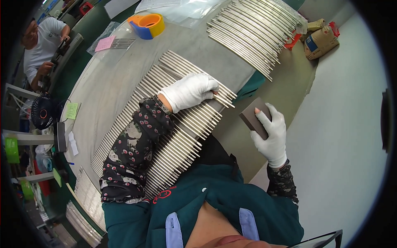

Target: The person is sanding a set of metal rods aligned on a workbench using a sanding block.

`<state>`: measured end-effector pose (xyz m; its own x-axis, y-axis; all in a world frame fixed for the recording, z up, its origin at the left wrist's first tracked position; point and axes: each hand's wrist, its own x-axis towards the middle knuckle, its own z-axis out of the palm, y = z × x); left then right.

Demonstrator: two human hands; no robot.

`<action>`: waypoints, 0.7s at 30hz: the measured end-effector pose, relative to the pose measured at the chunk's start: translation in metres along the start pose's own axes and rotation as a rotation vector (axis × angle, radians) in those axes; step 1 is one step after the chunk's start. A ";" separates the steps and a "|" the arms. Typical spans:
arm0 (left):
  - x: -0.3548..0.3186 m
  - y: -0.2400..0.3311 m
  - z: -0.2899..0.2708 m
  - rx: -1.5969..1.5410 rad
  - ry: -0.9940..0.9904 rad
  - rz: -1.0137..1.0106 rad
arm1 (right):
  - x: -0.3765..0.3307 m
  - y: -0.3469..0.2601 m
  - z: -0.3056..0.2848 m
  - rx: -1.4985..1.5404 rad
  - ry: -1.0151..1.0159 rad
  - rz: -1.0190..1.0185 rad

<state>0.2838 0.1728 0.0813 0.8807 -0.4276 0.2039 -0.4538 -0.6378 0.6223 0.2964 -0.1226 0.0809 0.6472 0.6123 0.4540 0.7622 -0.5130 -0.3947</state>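
A long row of thin, shiny metal rods [182, 144] lies side by side across the grey table in front of me. My left hand [189, 91], in a white glove, reaches over the row, its fingers curled down on several rods near their right ends. The fingertips are partly hidden. Off the table's edge to the right, my right hand [273, 134], also gloved in white with a bare fingertip showing, grips a dark grey-brown sanding block [253, 117]. The block is held apart from the rod ends, tilted.
Another batch of rods [252, 35] lies at the far right. An orange, yellow and blue tape dispenser [147, 25] and a pink note [105, 43] sit at the far side. A black fan [42, 111] stands left. A co-worker [43, 45] is beyond. Sacks [320, 41] rest by the wall.
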 end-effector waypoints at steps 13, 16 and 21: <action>0.003 0.002 0.002 0.031 0.002 -0.037 | 0.000 -0.003 0.003 0.002 -0.026 0.008; 0.004 0.003 0.002 0.037 -0.002 -0.033 | -0.001 -0.002 0.003 -0.001 -0.028 0.012; 0.003 0.002 0.004 0.042 0.007 -0.004 | 0.000 -0.003 0.004 -0.012 -0.033 0.008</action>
<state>0.2852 0.1684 0.0802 0.8832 -0.4209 0.2069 -0.4557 -0.6657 0.5909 0.2939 -0.1192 0.0790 0.6529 0.6278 0.4238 0.7572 -0.5249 -0.3888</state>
